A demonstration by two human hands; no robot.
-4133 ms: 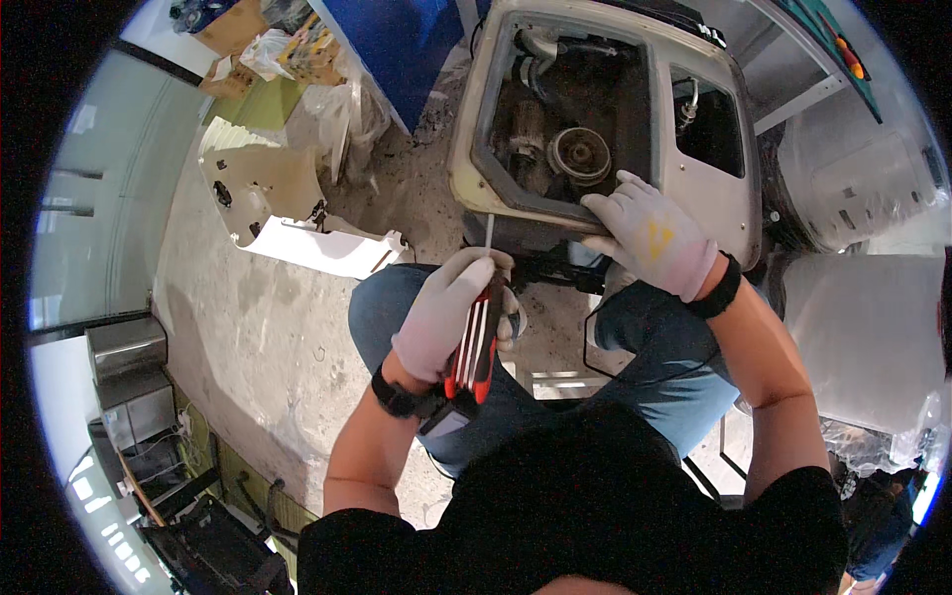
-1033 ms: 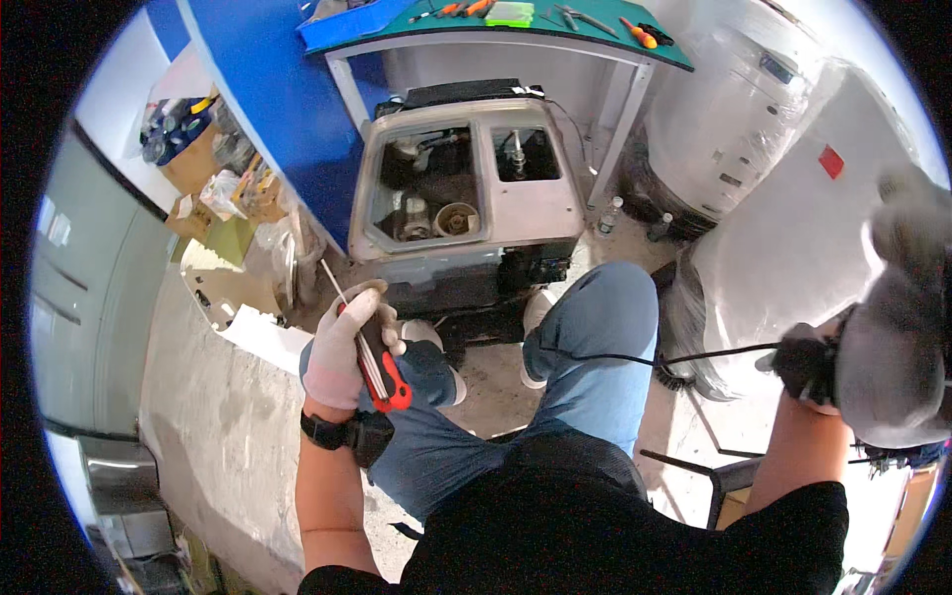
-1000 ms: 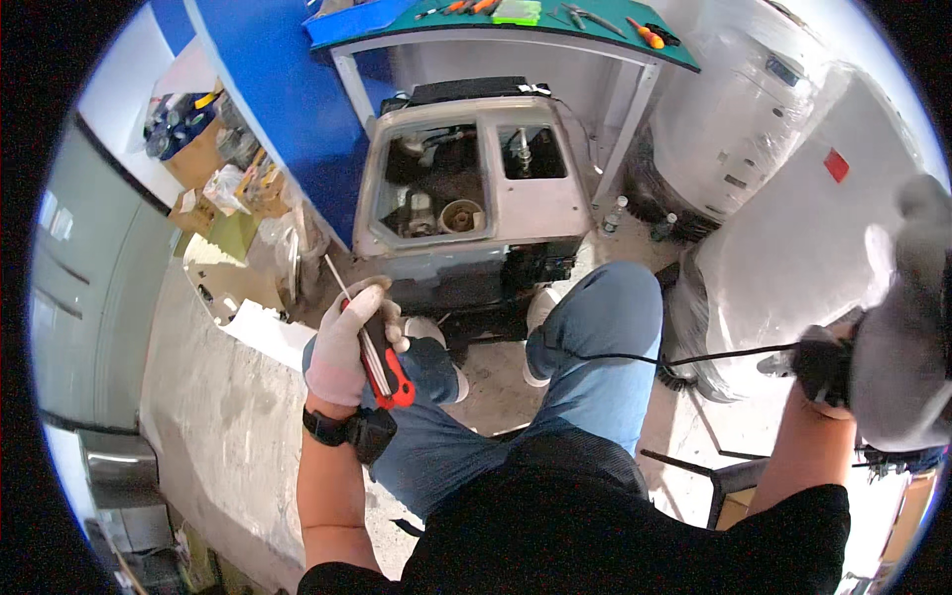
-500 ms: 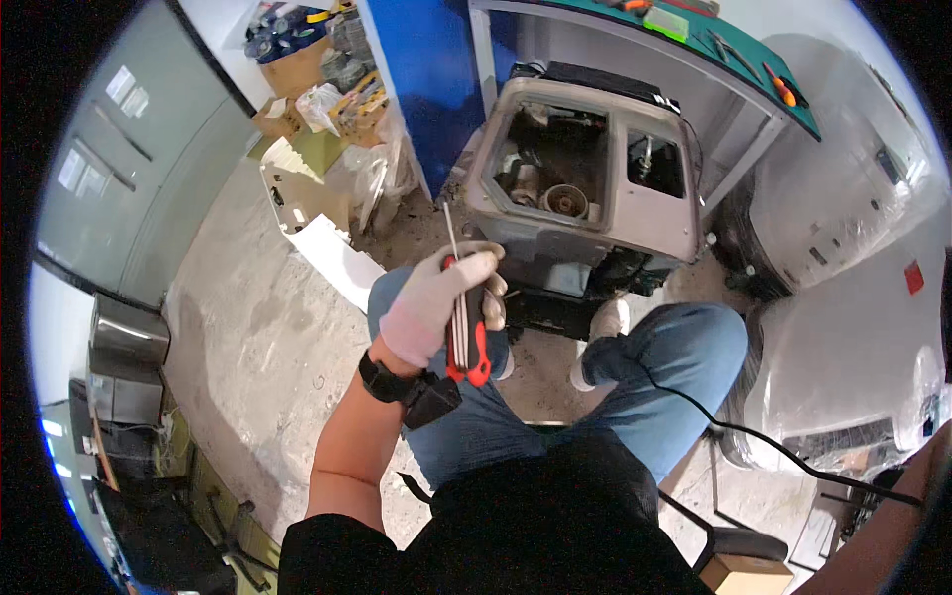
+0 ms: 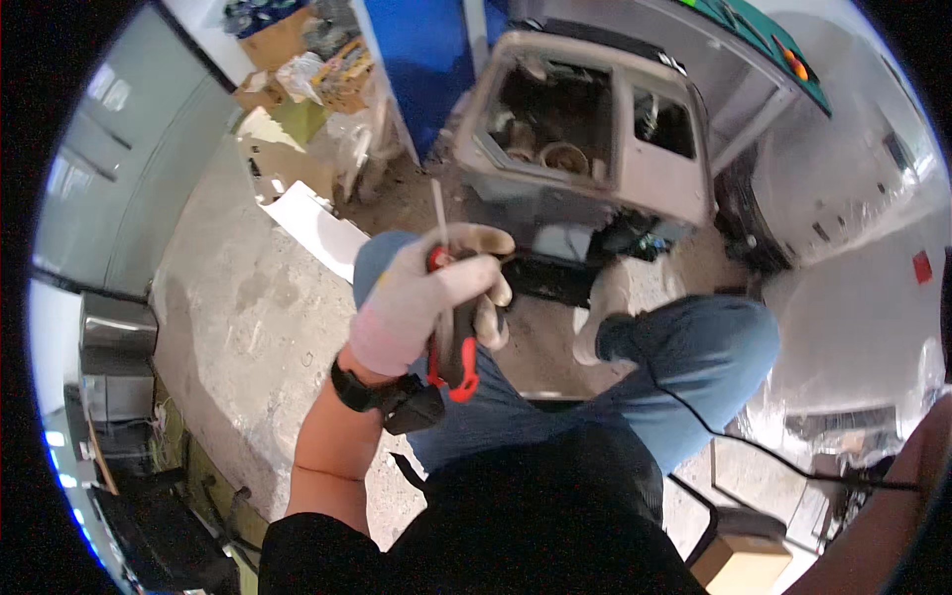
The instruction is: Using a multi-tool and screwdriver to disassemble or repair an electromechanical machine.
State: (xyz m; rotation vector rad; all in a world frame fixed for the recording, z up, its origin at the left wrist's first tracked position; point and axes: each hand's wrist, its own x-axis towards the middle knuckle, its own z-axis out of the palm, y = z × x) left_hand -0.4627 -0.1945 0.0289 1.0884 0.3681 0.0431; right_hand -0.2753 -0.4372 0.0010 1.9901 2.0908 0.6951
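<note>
My left hand [image 5: 397, 315], in a pale work glove, is closed around a folding hex key set [image 5: 458, 369] with a red and black handle. One thin metal key [image 5: 439, 206] sticks up from it, pointing away from me. The set is held above my left thigh, in front of a grimy beige machine housing [image 5: 662, 185]; a gap separates the two. Through the housing's openings a round part [image 5: 563, 159] and dark innards show. My right forearm [image 5: 883, 511] reaches out past the lower right rim, so my right hand is out of sight.
A green-topped workbench [image 5: 754, 42] with hand tools stands behind the housing. White curved panels [image 5: 833, 288] in plastic wrap stand on the right. A broken white panel [image 5: 312, 223] and cardboard boxes [image 5: 276, 45] lie far left. A black cable [image 5: 754, 448] crosses by my right knee.
The view has tilted, and the housing sits higher in it. My left hand has turned the hex key set slightly; its folded keys are now mostly hidden. My grip stays closed.
</note>
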